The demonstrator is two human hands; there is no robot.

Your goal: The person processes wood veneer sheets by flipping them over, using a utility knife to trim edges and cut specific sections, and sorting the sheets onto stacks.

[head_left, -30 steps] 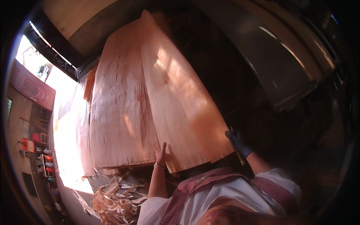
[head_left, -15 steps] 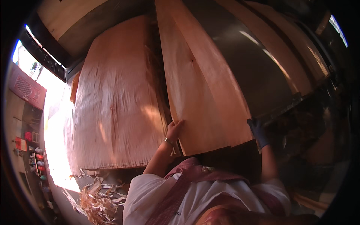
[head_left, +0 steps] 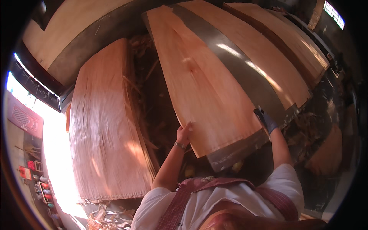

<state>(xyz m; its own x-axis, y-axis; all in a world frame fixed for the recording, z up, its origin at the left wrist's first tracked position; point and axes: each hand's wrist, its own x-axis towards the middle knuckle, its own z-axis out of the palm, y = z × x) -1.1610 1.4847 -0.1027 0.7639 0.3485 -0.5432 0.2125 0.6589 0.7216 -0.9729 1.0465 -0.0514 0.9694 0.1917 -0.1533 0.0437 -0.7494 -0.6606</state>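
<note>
Head view shows the left hand (head_left: pixel 184 133) with its fingers closed on the near left edge of a long, pale orange wood sheet (head_left: pixel 212 105), the thumb laid over the top face. The right hand (head_left: pixel 266 120), in a dark blue-grey glove, has its fingers against the sheet's right edge near the front corner; whether they grip the sheet or only touch it, I cannot tell. A metal band (head_left: pixel 179 145) circles the left wrist.

The sheet stretches away from the person, marked by a dark knot, and lies over a grey counter (head_left: pixel 226 158) that shows past its near end and along its right side. Further right on the counter lies another wood sheet (head_left: pixel 245 40), and past that, a stack of sheets (head_left: pixel 295 42).

To the left, apart from the held sheet, stands a broad pile of veneer (head_left: pixel 103 130), sunlight patching its top. Curled shavings (head_left: pixel 105 219) lie below it, and bright light floods the floor at far left, near a small shelf (head_left: pixel 45 191) of coloured things.
</note>
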